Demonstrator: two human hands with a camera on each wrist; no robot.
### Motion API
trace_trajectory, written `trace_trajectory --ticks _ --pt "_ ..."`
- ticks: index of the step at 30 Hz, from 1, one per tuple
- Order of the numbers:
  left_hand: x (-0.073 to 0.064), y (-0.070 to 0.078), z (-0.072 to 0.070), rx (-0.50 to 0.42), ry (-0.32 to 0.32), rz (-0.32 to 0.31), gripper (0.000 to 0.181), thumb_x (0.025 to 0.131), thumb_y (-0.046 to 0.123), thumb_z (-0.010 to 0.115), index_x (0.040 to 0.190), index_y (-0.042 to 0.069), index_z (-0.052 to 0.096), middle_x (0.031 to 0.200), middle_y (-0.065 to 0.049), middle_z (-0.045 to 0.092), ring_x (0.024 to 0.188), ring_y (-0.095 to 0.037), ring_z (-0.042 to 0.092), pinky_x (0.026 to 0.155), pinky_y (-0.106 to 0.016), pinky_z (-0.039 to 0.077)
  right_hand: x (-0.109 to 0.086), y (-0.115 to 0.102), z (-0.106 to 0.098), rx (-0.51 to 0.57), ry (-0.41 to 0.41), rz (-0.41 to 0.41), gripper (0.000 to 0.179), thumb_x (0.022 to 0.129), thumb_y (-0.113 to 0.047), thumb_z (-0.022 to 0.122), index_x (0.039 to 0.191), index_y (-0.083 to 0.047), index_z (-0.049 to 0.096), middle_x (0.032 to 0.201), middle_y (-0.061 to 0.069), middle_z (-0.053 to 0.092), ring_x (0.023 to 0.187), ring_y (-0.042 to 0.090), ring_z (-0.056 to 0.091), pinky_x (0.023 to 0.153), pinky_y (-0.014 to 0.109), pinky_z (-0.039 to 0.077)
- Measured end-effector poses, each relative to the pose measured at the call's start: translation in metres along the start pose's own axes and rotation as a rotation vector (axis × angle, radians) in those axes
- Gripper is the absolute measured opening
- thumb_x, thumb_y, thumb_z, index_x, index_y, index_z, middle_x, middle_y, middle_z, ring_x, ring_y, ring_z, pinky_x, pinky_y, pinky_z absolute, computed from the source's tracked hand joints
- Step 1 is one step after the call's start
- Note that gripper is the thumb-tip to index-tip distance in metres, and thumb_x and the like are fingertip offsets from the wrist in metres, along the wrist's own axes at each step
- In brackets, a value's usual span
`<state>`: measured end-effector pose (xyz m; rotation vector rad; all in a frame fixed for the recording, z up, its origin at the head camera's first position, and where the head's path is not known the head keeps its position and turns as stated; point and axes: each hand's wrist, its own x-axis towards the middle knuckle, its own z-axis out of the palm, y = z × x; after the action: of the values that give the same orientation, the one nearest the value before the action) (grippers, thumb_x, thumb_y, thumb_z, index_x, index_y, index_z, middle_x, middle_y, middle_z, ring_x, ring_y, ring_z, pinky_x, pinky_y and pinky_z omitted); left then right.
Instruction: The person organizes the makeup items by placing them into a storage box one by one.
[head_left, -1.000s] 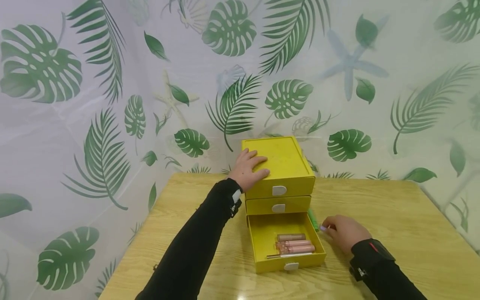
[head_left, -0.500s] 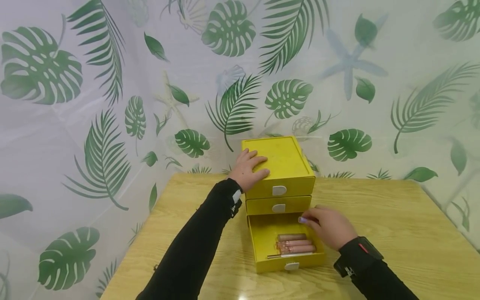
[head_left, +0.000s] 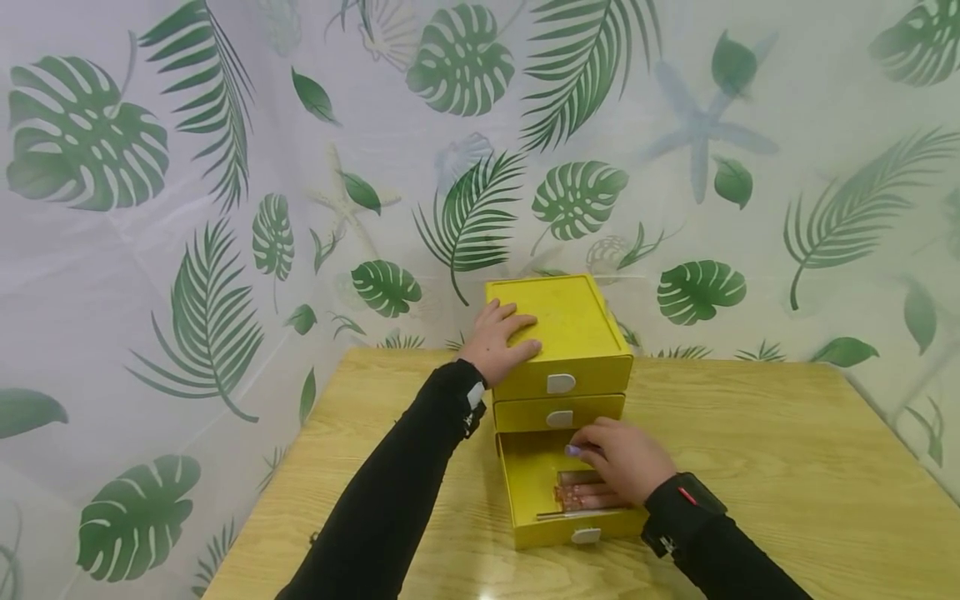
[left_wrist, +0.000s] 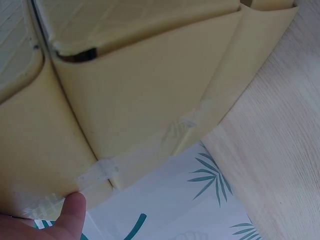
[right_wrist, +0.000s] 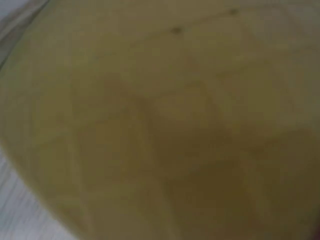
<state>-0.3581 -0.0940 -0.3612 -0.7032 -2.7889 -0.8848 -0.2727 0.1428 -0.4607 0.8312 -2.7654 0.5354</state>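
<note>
A yellow box with three drawers [head_left: 555,312] stands on the table, its bottom drawer [head_left: 525,483] pulled out. My left hand [head_left: 498,343] rests on the left side of its top, fingers spread. My right hand [head_left: 626,458] is over the open drawer, thumb and fingers pinching a small pale purple thing [head_left: 573,451]; most of it is hidden by the hand, so I cannot tell its kind. Under the hand lie several pink tubes [head_left: 581,498], partly covered, and a thin stick [head_left: 558,516] near the drawer front. The right wrist view shows a blurred yellow surface with a grid pattern.
The wooden table [head_left: 750,433] spreads around the box. A leaf-patterned sheet [head_left: 480,125] hangs behind and at the left. White pull tabs [head_left: 561,383] sit on the drawer fronts. Clear tape [left_wrist: 107,167] shows on the box in the left wrist view.
My right hand has moved left from beside the drawer to over it, carrying the small pale purple thing. The left hand stays on the box top.
</note>
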Motion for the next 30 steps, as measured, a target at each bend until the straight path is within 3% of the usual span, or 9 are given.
trace_trajectory --ticks 13,21,30 --pt "-0.001 0.001 0.000 0.001 -0.001 -0.004 0.050 0.093 0.045 0.051 0.137 0.020 0.051 0.151 -0.008 0.029 0.139 -0.023 0.005 0.112 -0.052 0.018 0.009 0.004 0.020 -0.104 -0.052 0.076 0.003 0.087 -0.027 0.070 0.084 -0.024 0.069 0.076 -0.013 0.057 0.068 0.007 0.054 0.066 0.035 0.052" --pt "-0.001 0.000 0.000 -0.003 -0.003 -0.010 0.050 0.093 0.045 0.050 0.137 0.020 0.051 0.151 -0.008 0.029 0.139 -0.023 0.005 0.112 -0.053 0.018 0.011 0.006 0.035 -0.269 -0.014 -0.001 0.014 0.082 -0.022 0.073 0.072 -0.027 0.067 0.066 -0.011 0.060 0.061 0.012 0.057 0.052 0.035 0.052" --pt "-0.002 0.002 -0.001 0.007 -0.002 -0.014 0.050 0.093 0.045 0.050 0.137 0.021 0.051 0.151 -0.007 0.029 0.139 -0.022 0.005 0.112 -0.052 0.018 0.009 0.009 0.040 -0.304 -0.002 -0.008 0.014 0.081 -0.020 0.074 0.071 -0.027 0.067 0.065 -0.010 0.061 0.062 0.013 0.058 0.052 0.037 0.053"
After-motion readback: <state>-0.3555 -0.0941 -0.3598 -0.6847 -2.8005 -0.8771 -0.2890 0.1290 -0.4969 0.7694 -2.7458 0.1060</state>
